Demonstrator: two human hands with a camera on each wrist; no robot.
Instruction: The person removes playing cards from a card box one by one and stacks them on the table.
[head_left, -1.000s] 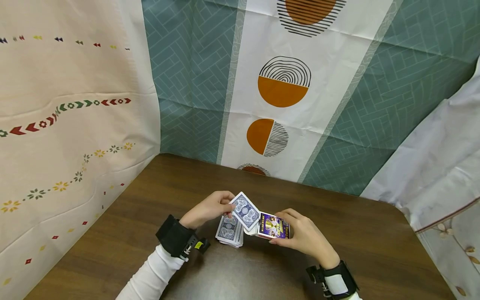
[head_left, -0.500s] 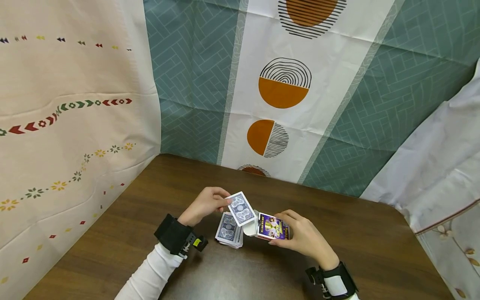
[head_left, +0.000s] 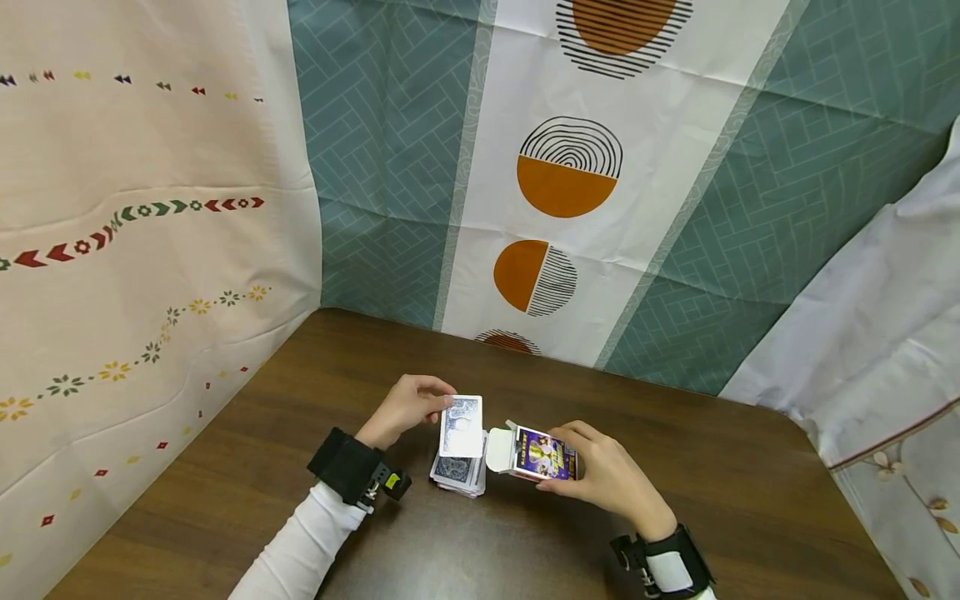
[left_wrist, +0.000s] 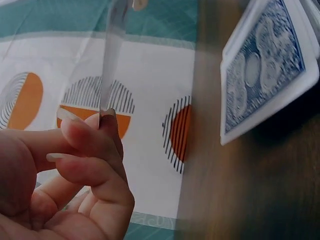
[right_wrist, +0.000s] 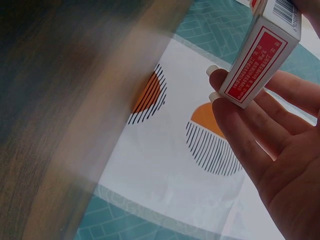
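Observation:
My left hand point(head_left: 408, 408) pinches a blue-backed playing card point(head_left: 461, 427) by its upper left corner, above a stack of playing cards point(head_left: 456, 472) on the table. In the left wrist view the pinched card point(left_wrist: 114, 55) appears edge-on between thumb and fingers, and the stack point(left_wrist: 262, 70) lies to the right. My right hand point(head_left: 603, 468) grips a purple-fronted card box point(head_left: 546, 454), its flap hanging out on the side facing the stack. The right wrist view shows the white and red end of the box point(right_wrist: 257, 65) held by the fingers. What is inside the box is hidden.
The brown wooden table point(head_left: 360, 350) reaches back to a teal and white patterned cloth point(head_left: 397, 167). A cream cloth point(head_left: 150, 250) hangs at the left, and a white cloth point(head_left: 862, 333) at the right.
The left hand has drawn the card left, away from the box opening, and turned it more upright over the stack. The right hand and box have barely moved.

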